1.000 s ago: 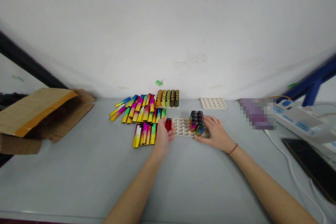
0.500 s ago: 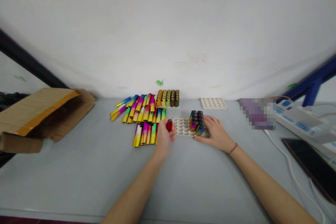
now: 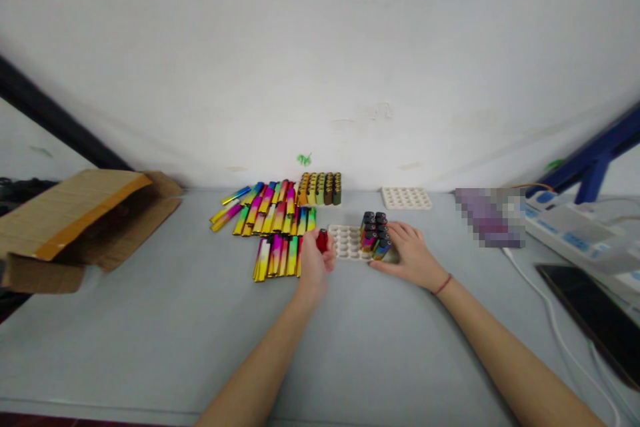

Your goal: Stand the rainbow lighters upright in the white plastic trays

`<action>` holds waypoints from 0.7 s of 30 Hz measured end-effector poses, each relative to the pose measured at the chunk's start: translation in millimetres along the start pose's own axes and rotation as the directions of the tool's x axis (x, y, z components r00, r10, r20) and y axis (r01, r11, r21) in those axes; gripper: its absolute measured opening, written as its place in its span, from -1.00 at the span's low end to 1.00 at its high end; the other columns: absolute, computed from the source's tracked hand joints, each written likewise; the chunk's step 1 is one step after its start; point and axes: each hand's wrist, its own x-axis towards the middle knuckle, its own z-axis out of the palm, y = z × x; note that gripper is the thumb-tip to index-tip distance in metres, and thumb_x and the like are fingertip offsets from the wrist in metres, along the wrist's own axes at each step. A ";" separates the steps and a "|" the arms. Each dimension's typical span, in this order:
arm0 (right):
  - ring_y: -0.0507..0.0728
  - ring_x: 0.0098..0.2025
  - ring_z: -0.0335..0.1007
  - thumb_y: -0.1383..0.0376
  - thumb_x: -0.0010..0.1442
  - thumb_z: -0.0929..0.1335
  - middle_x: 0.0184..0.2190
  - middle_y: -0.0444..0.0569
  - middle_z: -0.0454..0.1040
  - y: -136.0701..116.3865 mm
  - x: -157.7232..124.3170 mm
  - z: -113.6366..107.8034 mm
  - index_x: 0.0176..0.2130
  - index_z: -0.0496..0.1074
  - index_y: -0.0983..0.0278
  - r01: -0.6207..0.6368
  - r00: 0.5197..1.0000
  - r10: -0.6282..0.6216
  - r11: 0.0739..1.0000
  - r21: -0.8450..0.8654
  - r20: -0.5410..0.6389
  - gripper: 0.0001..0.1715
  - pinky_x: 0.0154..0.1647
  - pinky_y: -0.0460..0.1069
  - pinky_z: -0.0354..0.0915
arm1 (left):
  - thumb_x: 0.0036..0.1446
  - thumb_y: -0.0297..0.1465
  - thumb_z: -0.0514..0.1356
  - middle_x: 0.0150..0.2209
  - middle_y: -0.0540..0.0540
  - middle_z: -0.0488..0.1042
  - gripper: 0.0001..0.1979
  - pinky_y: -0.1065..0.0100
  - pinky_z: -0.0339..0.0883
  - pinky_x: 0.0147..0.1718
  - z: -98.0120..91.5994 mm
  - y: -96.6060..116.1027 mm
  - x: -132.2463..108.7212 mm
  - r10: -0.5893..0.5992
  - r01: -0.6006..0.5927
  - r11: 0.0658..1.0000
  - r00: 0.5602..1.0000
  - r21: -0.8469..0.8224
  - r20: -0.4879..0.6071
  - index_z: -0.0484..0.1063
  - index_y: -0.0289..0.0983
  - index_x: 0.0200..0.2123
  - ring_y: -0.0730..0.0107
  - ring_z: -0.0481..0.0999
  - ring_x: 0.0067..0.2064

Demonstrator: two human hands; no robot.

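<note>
My left hand (image 3: 314,261) is closed round a small red lighter (image 3: 322,240), held just left of a white socket tray (image 3: 346,242) on the grey table. On the tray's right side stand several black-capped rainbow lighters (image 3: 375,235). Against the right end of that tray rests my right hand (image 3: 411,255), its fingers curled round the edge beside those upright lighters. To the left of my left hand lie several rainbow-coloured lighters (image 3: 273,218) in rows.
A second filled tray of lighters (image 3: 321,188) and an empty white tray (image 3: 407,197) sit at the wall. An open cardboard box (image 3: 75,221) lies at the left. At the right are a blurred purple object (image 3: 489,216), a power strip (image 3: 575,230), cables and a dark phone (image 3: 593,313).
My left hand has turned the red lighter slightly and shifted it a little towards the tray. The right hand has stayed on the tray.
</note>
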 end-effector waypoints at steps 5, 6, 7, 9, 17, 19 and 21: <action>0.41 0.14 0.28 -0.14 0.11 0.41 0.10 0.21 0.44 0.6 -0.1 0.3 0.17 0.34 0.27 0.005 1.000 -0.005 1.000 -0.004 -0.002 -0.19 0.12 0.28 0.20 | 0.11 -0.04 0.01 -0.73 0.18 -0.15 -0.53 0.55 -0.26 -0.74 -0.8 -0.6 1.1 -0.005 0.004 1.000 1.000 -0.014 -0.008 0.08 -0.22 -0.68 0.64 -0.16 -0.73; 0.41 0.13 0.29 -0.15 0.11 0.40 0.09 0.21 0.45 0.6 -0.1 0.3 0.17 0.34 0.26 0.006 1.000 -0.006 1.000 -0.002 -0.004 -0.19 0.12 0.28 0.20 | 0.11 -0.04 0.01 -0.72 0.19 -0.15 -0.53 0.55 -0.26 -0.74 -1.0 -0.6 1.3 -0.005 0.005 1.000 1.000 -0.013 -0.009 0.08 -0.22 -0.67 0.64 -0.16 -0.73; 0.41 0.13 0.29 -0.15 0.11 0.40 0.09 0.21 0.45 0.7 -0.1 0.3 0.17 0.34 0.25 0.007 1.000 -0.007 1.000 -0.001 -0.004 -0.19 0.11 0.29 0.20 | 0.11 -0.04 0.01 -0.72 0.19 -0.15 -0.54 0.55 -0.25 -0.74 -1.3 -0.5 1.5 -0.007 0.007 1.000 1.000 -0.011 -0.008 0.08 -0.22 -0.67 0.64 -0.16 -0.72; 0.41 0.13 0.29 -0.15 0.12 0.40 0.10 0.22 0.44 0.7 -0.2 0.1 0.17 0.33 0.26 0.003 1.000 -0.003 1.000 0.000 -0.002 -0.19 0.11 0.29 0.20 | 0.11 -0.08 0.00 -0.72 0.19 -0.15 -0.57 0.55 -0.26 -0.74 -1.6 0.1 1.7 -0.017 0.016 1.000 1.000 -0.010 -0.010 0.09 -0.21 -0.66 0.64 -0.16 -0.72; 0.41 0.14 0.27 -0.16 0.12 0.39 0.09 0.23 0.44 1.7 -1.2 0.7 0.17 0.33 0.29 0.004 1.000 -0.004 1.000 -0.009 -0.001 -0.17 0.12 0.28 0.19 | 0.12 -0.20 -0.07 -0.73 0.17 -0.13 -0.62 0.56 -0.26 -0.75 0.2 4.4 0.1 -0.006 0.005 0.999 1.000 -0.040 -0.028 0.09 -0.22 -0.68 0.63 -0.18 -0.72; 0.41 0.14 0.28 -0.17 0.12 0.39 0.09 0.22 0.44 1.5 -1.1 1.0 0.17 0.33 0.29 0.001 1.000 -0.001 1.000 -0.015 -0.005 -0.18 0.11 0.28 0.20 | 0.13 -0.18 -0.05 -0.72 0.17 -0.13 -0.61 0.56 -0.25 -0.75 0.3 3.8 -0.2 0.003 -0.004 0.999 1.000 -0.039 -0.026 0.09 -0.22 -0.68 0.64 -0.17 -0.72; 0.41 0.13 0.29 -0.17 0.12 0.39 0.09 0.22 0.45 1.1 -0.7 1.0 0.17 0.34 0.28 0.004 1.000 -0.004 1.000 -0.019 -0.004 -0.18 0.10 0.27 0.21 | 0.13 -0.11 -0.01 -0.72 0.18 -0.13 -0.57 0.55 -0.23 -0.74 -0.1 2.2 -0.3 0.015 -0.015 0.999 1.000 -0.029 -0.022 0.09 -0.22 -0.67 0.64 -0.16 -0.72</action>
